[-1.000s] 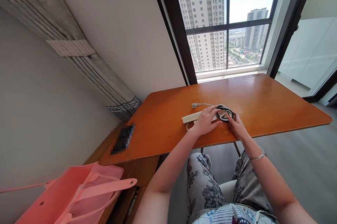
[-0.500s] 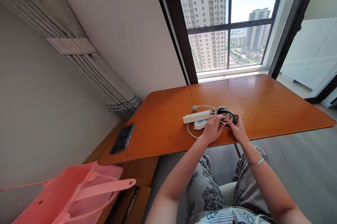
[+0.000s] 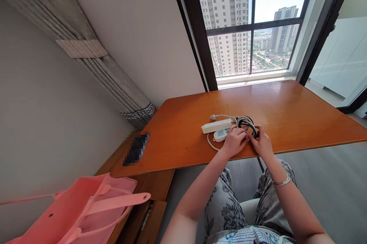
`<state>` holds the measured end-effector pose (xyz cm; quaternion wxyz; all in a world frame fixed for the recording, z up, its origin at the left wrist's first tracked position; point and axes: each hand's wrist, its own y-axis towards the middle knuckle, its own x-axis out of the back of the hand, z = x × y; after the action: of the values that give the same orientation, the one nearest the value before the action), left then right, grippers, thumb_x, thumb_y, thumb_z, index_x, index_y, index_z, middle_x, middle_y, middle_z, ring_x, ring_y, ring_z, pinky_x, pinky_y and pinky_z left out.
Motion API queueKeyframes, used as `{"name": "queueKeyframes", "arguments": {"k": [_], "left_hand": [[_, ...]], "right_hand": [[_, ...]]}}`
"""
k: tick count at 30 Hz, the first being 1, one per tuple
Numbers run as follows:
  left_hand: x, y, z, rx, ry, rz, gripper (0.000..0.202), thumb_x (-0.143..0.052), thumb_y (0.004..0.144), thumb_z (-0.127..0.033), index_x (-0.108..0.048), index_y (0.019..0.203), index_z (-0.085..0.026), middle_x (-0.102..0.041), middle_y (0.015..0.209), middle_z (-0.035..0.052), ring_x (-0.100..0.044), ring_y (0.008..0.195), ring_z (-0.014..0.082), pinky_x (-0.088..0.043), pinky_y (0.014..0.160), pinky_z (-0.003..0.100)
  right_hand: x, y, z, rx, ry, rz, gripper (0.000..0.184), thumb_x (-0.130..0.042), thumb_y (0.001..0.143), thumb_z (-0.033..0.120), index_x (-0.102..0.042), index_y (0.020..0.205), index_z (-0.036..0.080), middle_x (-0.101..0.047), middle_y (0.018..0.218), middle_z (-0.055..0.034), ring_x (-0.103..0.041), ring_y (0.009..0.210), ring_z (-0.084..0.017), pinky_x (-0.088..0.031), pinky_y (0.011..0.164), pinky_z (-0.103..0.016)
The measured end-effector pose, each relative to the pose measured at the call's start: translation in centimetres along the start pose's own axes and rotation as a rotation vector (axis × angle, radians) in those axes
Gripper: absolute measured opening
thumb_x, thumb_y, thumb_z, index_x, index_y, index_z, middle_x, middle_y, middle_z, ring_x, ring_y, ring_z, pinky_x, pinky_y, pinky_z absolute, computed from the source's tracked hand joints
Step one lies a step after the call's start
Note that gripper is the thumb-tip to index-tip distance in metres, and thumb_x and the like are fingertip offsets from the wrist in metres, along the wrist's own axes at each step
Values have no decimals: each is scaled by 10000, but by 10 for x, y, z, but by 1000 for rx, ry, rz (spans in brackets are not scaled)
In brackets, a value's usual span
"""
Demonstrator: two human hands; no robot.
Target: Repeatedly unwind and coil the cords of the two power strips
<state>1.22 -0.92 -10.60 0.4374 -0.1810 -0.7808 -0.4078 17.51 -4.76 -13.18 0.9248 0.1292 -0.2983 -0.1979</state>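
Note:
A white power strip [image 3: 217, 126] lies on the orange wooden table [image 3: 286, 114], with a smaller white socket block [image 3: 220, 134] in front of it. Their grey and black cables form a coiled bundle [image 3: 246, 122] just to the right. A grey plug [image 3: 212, 117] on a thin lead lies behind the strip. My left hand [image 3: 234, 142] is closed on the near side of the coil. My right hand [image 3: 262, 142], with a silver bracelet on its wrist, pinches the coil's right edge. Both hands meet at the bundle.
A pink tote bag [image 3: 77, 209] sits at the lower left beside a low wooden cabinet [image 3: 149, 194]. A dark blurred object [image 3: 136, 149] lies on the table's left corner. A big window [image 3: 252, 26] is behind the table. My knees are under the table's near edge.
My left hand drew back off the power strip to the coil's near side, uncovering the small socket block. My right hand stayed on the coil. The view shifted slightly.

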Motion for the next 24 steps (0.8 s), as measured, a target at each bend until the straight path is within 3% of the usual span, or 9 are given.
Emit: {"name": "queueKeyframes", "arguments": {"k": [7,15,19,24], "left_hand": [[-2,2,-2,57,70,-14,98,-628,893,-283,-633,969,-223,-696,1161,83,-627,1131,253,-309,1145,536],[-1,4,-6,143,70,13,158,-623,906,-308,-645,1037,-222,-690,1152,91,-620,1107,267,-424,953,445],[-2,4,-2,149,53,-12,97,-631,905,-310,-662,938,-225,-696,1061,72,-633,1023,249,-445,906,419],[-5,4,2,128,25,-25,159,-655,902,-344,-660,796,-226,-726,995,45,-660,960,225,-451,895,418]], "right_hand": [[4,1,-1,28,-196,30,389,-558,891,466,-566,1201,232,-712,863,-59,-665,738,-241,-409,625,-287],[6,-3,1,66,-140,9,433,-518,907,462,-575,1262,221,-725,874,-74,-654,687,-228,-433,625,-294],[9,-5,3,70,-76,35,490,-551,860,409,-551,1313,222,-727,908,-63,-638,639,-204,-479,662,-313],[9,-7,2,40,-68,40,548,-557,818,330,-551,1355,223,-734,921,-59,-649,645,-205,-508,689,-333]]}}
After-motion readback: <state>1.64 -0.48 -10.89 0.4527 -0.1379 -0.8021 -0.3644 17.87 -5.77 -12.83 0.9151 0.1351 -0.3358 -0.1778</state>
